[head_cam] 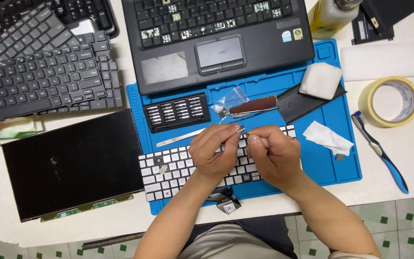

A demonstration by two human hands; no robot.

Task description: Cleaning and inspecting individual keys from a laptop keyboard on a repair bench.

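Nearest the lens: left hand point(215, 153) and right hand point(271, 153), fingertips pinched together on small key cap point(241, 129). Held just above white keyboard point(168, 170), lying on blue work mat point(334, 153). Beside mat: bare display panel point(73, 163), bit set point(177, 111), open laptop point(216, 38), tape roll point(389, 101), toothbrush point(379, 151).

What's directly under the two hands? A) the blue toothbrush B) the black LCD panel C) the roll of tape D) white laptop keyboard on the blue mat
D: both the left hand and right hand are raised over the white keyboard, which lies on the blue mat; the fingers pinch a small piece between them.
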